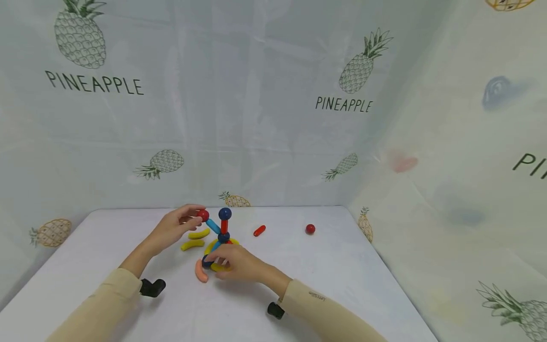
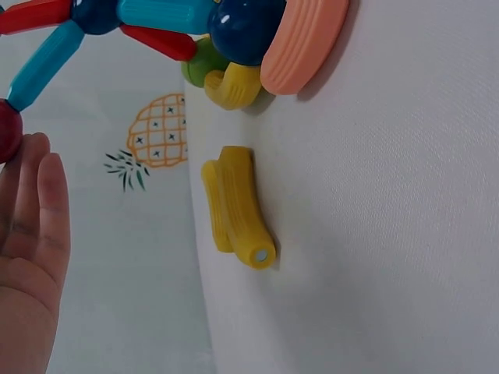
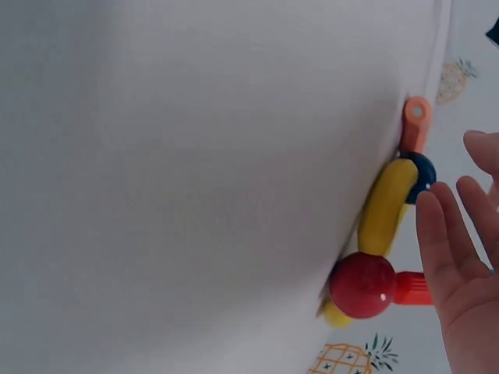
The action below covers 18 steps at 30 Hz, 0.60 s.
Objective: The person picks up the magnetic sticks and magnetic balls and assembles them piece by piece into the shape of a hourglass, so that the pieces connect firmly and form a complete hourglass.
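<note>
Left hand [image 1: 172, 230] pinches the red ball [image 1: 202, 215], below left of frame centre; right hand [image 1: 240, 263], fingers relaxed, is at the lower blue ball [image 1: 206, 264], contact unclear. Steadying the ball-and-stick structure [image 1: 223, 237] low down should stop it pulling apart.

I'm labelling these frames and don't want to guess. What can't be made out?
Head view: the lower red ball, hidden behind the right hand.
Left wrist view: part of the upper red ball, cut by the left edge.
Right wrist view: far end of the red rod, behind the hand.
</note>
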Motion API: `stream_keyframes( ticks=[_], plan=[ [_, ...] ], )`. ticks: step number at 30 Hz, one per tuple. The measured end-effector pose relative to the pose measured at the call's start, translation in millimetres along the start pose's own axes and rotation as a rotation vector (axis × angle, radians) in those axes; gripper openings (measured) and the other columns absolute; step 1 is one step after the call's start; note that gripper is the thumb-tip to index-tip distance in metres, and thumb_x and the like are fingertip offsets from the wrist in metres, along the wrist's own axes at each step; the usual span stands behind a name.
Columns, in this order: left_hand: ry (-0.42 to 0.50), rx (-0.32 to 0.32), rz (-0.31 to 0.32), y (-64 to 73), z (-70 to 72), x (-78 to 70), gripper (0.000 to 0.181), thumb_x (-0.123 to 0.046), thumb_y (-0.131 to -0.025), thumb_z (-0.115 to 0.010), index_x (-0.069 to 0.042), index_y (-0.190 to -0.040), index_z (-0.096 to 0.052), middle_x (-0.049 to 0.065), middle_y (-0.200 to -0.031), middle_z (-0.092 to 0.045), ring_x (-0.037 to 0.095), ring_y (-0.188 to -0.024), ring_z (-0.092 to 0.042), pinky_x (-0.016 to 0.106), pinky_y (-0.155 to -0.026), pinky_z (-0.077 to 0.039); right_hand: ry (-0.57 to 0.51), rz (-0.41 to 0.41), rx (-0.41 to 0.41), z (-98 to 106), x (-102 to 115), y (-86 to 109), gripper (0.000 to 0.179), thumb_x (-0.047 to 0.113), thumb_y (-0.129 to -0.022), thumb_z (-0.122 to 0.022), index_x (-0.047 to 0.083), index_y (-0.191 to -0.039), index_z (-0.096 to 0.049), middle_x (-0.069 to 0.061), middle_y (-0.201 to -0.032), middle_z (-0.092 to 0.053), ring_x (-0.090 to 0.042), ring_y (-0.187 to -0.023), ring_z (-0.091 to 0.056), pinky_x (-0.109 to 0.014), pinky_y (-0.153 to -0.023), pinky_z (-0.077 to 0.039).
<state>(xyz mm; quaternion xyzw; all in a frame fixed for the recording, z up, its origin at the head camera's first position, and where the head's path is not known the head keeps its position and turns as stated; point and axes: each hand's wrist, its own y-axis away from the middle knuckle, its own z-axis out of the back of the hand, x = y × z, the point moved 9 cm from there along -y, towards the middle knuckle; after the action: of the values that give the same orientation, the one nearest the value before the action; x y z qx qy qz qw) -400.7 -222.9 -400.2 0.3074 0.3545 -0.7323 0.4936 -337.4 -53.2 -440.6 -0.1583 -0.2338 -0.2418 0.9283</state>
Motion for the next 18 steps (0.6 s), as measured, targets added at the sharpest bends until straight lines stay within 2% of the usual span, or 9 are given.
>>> stream_keyframes(
  ticks=[4,9,12,18],
  plan=[
    [0.002,0.004,-0.002,1.1,1.6,2.2,0.050,-0.042,-0.107,-0.064,-0.021,-0.151,-0.055,0.014,-0.137,-0.067,0.025,-0.108,-0.072,0.046,-0.096,-0.061,0.087,0.000,0.073,-16.0,0.3,-8.1,0.044,0.011,-0.097,-0.078,0.014,-0.140,-0.068,0.004,-0.132,-0.070,-0.006,-0.117,-0.063,-0.012,-0.101,-0.047],
    [-0.010,0.008,0.001,2.2,2.2,2.6,0.052,-0.041,-0.107,-0.064,-0.017,-0.153,-0.054,0.014,-0.136,-0.067,0.025,-0.106,-0.072,0.043,-0.095,-0.061,0.147,0.026,0.164,-31.8,1.6,-11.8,0.042,0.015,-0.097,-0.079,0.019,-0.137,-0.068,0.012,-0.121,-0.068,-0.001,-0.111,-0.057,-0.011,-0.103,-0.043],
    [-0.015,0.009,0.002,1.9,2.1,2.1,0.052,-0.040,-0.107,-0.063,-0.016,-0.153,-0.054,0.014,-0.135,-0.067,0.025,-0.106,-0.072,0.042,-0.094,-0.062,0.155,0.037,0.194,-35.2,3.2,-9.7,0.040,0.017,-0.098,-0.079,0.020,-0.136,-0.068,0.012,-0.117,-0.067,-0.002,-0.108,-0.056,-0.010,-0.102,-0.043],
    [-0.016,0.007,0.004,1.5,2.2,2.0,0.051,-0.041,-0.108,-0.063,-0.018,-0.152,-0.054,0.013,-0.134,-0.068,0.025,-0.107,-0.072,0.047,-0.096,-0.061,0.150,0.016,0.211,-30.3,6.0,-1.2,0.046,0.018,-0.097,-0.080,0.019,-0.142,-0.068,0.014,-0.131,-0.071,0.000,-0.114,-0.060,-0.011,-0.103,-0.044]
  ],
)
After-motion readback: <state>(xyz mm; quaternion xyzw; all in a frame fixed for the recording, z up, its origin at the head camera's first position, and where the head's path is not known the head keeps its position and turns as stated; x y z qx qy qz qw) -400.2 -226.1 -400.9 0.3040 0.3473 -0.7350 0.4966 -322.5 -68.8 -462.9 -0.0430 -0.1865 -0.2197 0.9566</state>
